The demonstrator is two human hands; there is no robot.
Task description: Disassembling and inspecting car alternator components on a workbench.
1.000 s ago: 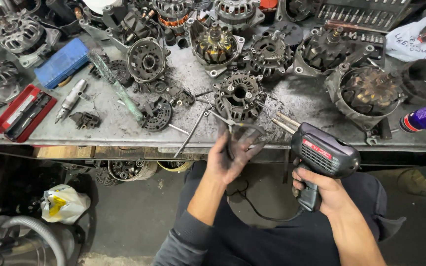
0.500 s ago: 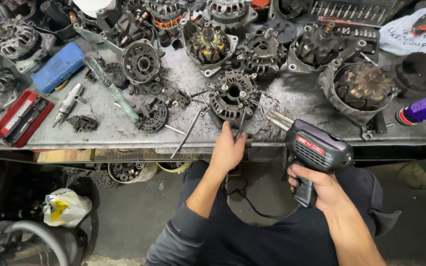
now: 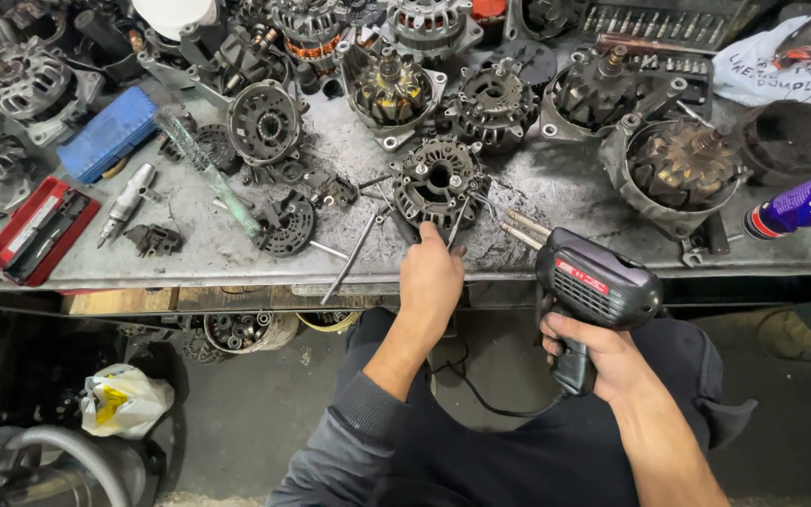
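Alternator housing [image 3: 438,178] lies on the bench [image 3: 190,253] edge. Left hand [image 3: 429,277], a second ago curled at lap level, has advanced onto it, fingers closed on a rod. Right hand [image 3: 603,352] grips the soldering gun [image 3: 593,291], tip beside the housing

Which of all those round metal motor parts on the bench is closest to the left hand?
The dark round part at the bench's front middle, just beyond the left hand; the others lie farther back or aside.

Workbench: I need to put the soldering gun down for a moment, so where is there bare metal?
Bare strips lie along the grey metal bench's front edge: between the red flat case and the long steel rods, and right of the black soldering gun, below the open round alternator housing. The back rows are crowded with alternator parts.
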